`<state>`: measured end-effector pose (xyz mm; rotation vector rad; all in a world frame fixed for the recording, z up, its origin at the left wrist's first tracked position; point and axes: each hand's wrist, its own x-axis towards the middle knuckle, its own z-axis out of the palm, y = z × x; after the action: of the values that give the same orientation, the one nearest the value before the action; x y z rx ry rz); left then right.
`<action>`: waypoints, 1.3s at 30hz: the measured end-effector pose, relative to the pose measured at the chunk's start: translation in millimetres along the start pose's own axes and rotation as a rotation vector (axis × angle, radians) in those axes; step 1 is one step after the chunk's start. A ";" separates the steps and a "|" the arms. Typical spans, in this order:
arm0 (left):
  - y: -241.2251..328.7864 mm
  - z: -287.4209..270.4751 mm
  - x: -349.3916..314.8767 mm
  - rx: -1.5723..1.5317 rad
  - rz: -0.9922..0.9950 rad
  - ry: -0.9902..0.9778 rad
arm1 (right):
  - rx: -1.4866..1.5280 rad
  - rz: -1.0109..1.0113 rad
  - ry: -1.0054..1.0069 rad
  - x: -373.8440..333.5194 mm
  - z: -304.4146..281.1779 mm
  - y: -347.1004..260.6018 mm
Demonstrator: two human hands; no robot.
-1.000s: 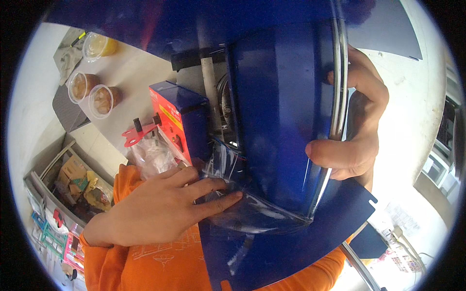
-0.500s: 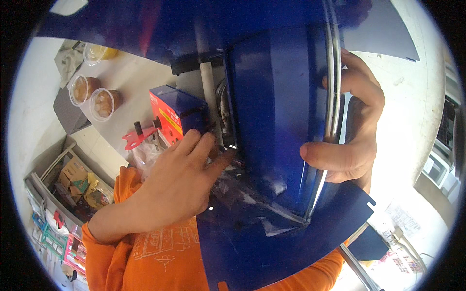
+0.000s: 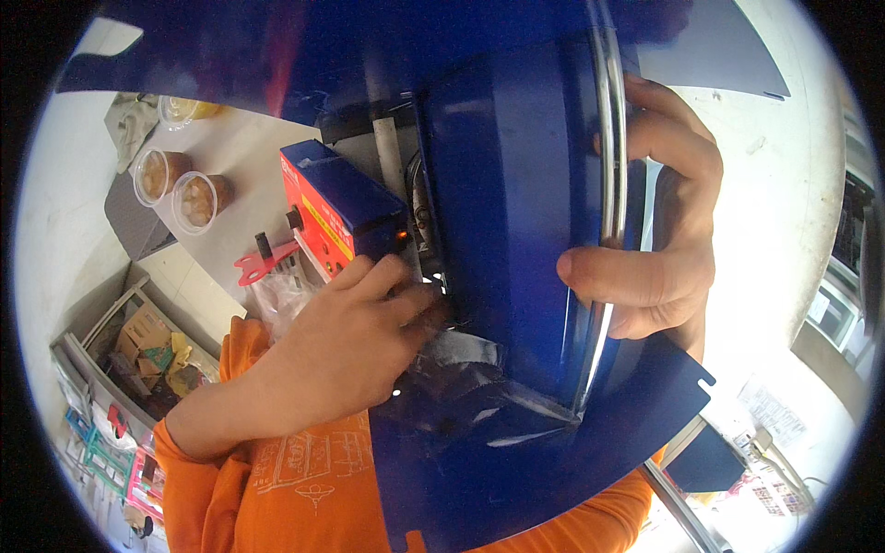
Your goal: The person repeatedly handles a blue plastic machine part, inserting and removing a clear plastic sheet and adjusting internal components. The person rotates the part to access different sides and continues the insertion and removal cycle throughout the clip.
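Note:
A glossy dark blue metal housing (image 3: 502,194) with chrome trim along its right edge fills the middle. My right hand (image 3: 668,221) is closed round that edge, thumb on the blue face and fingers behind the trim. At the lower left of the housing, my left hand (image 3: 341,346) has its fingers bent in by the gap; the fingertips are blurred and partly hidden. Clear plastic film (image 3: 466,350) lies crumpled beside those fingers, across the lower corner of the housing. A wide blue sheet-metal panel (image 3: 525,470) spreads below it.
Behind my left hand stands a red-and-blue box (image 3: 336,198) with knobs and a small orange light. Plastic cups of iced drink (image 3: 198,203) stand on the pale table (image 3: 249,152) at the left. Farther down left is a bin of scraps (image 3: 152,355). A metal rod (image 3: 682,507) shows lower right.
The housing and my right hand have shifted slightly left. My left fingers have moved a little down along the gap, and more of the red-and-blue box shows.

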<state>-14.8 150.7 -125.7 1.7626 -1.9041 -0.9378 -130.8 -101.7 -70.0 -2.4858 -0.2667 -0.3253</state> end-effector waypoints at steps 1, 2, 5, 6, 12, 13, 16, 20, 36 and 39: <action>0.5 -1.6 0.6 0.014 0.001 -0.017 | -0.001 -0.006 -0.003 0.1 0.0 0.7; 1.1 -4.2 1.3 0.030 0.010 -0.033 | -0.002 -0.012 -0.005 0.2 -0.2 1.2; 4.7 -6.9 3.8 0.068 0.023 -0.075 | -0.004 -0.036 -0.027 1.5 -2.6 4.7; 5.7 -6.7 5.4 0.078 0.028 -0.083 | -0.016 -0.036 -0.026 1.8 -4.0 4.3; 4.0 -9.6 6.8 0.084 0.051 -0.030 | -0.038 -0.162 0.032 2.3 1.2 28.2; 3.1 -7.1 6.6 0.060 0.053 0.021 | -0.049 -0.174 0.020 2.2 -0.7 29.6; 0.8 -2.3 -1.7 0.055 0.086 0.075 | -0.112 -0.129 -0.049 3.7 -10.8 21.1; -31.6 -30.9 -26.9 -0.299 -0.002 0.251 | -0.184 -0.030 -0.141 -8.4 -27.1 16.7; -185.2 -16.4 -1.9 -0.296 0.144 -0.065 | 0.242 0.585 -0.589 2.1 -85.5 -31.2; -177.2 -22.6 8.2 -0.176 0.138 -0.081 | 0.280 0.677 -0.629 6.8 -91.5 -38.7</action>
<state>127.4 139.5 -233.5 1.4946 -1.9003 -1.1035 -150.0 -125.0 24.9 -2.1708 0.2714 0.7264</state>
